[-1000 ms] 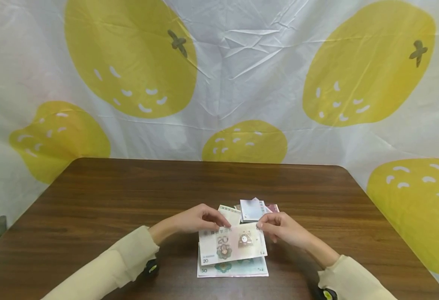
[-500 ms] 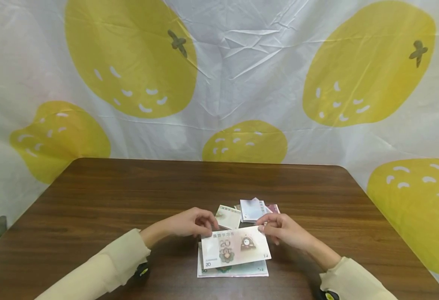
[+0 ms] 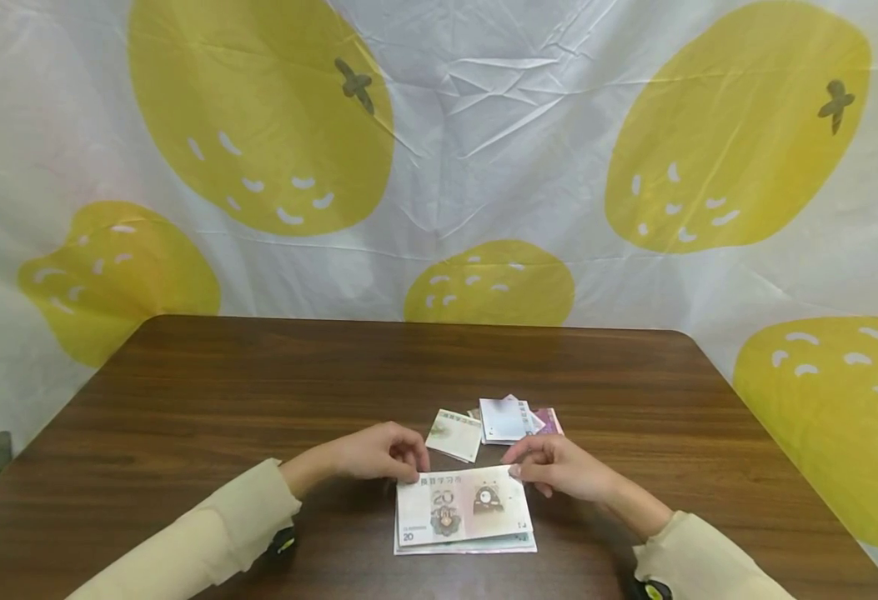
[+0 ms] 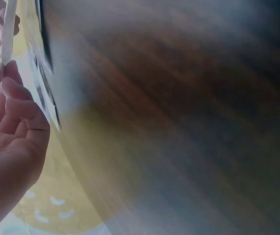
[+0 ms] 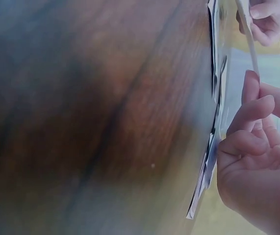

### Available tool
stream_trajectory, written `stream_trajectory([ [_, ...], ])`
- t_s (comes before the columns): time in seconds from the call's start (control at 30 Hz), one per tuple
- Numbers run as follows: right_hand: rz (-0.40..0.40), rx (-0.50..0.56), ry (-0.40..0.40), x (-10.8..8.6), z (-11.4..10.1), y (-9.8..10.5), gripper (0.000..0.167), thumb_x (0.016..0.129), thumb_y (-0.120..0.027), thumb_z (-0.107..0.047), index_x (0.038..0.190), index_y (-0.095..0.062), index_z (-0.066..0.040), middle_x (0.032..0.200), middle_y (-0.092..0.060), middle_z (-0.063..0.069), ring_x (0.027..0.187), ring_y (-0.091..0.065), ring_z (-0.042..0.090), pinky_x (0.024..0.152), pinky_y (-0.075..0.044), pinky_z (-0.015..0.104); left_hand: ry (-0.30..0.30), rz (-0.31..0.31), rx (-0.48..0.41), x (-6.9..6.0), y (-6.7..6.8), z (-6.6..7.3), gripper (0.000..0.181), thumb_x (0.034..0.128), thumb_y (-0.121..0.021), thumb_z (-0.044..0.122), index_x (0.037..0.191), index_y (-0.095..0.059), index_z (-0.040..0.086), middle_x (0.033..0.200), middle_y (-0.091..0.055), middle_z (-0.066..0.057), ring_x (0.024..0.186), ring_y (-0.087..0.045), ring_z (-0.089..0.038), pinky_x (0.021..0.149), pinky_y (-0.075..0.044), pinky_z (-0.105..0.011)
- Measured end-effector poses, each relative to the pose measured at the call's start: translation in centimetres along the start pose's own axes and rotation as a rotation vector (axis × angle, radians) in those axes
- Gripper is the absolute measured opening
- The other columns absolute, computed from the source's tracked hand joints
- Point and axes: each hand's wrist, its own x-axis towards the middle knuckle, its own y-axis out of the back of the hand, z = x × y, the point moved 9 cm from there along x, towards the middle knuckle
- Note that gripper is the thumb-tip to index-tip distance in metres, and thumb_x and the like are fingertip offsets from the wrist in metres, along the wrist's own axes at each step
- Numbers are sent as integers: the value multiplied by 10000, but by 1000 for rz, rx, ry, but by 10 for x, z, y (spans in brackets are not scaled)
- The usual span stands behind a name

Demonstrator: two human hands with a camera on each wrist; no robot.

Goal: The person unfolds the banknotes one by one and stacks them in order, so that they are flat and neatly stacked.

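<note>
A flat banknote marked 20 [image 3: 463,508] spans the space between both hands, raised over a greenish banknote [image 3: 509,546] of which only the lower edge shows. My left hand [image 3: 378,451] pinches its upper left corner between thumb and index finger. At the upper right corner my right hand [image 3: 562,469] pinches it the same way. Both wrist views show the note edge-on, above the table, with the left fingertips [image 4: 12,73] and the right fingertips [image 5: 251,81] on its ends.
Just beyond the hands lie a folded pale note [image 3: 455,435], a folded bluish-white note [image 3: 504,419] and a partly covered purplish note [image 3: 549,421]. They rest on a brown wooden table [image 3: 296,367]. Behind it hangs a white cloth [image 3: 484,167] with yellow fruit prints.
The note marked 20 has come down toward the person and now covers most of the greenish note. The left hand first shifted from the top edge to the left corner.
</note>
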Motion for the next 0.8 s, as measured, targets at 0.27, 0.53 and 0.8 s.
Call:
stream_trajectory([
  [0.27,-29,-27,-14,1,6,-3,160,837,-575,-77,958,-589,27,636,-508,50,471,-417,60,432,-334,190,0,-6,82,2,-4,-4,67,741,-614,-29,795,-599,8,592,-506,76,521,-435,-15,486,-350,-173],
  [0.53,-69,-32,22,2,6,-7,161,815,-599,-66,938,-586,38,684,-541,18,502,-430,63,440,-358,188,48,-3,121,1,-4,-8,75,738,-630,-11,761,-598,52,586,-498,70,521,-435,-27,485,-350,-182],
  [0.8,-58,-45,24,2,6,-8,156,805,-604,-31,925,-580,64,679,-519,16,512,-426,70,435,-355,191,87,5,200,1,-5,-13,76,744,-647,40,742,-592,93,589,-489,89,532,-430,-33,494,-336,-181],
])
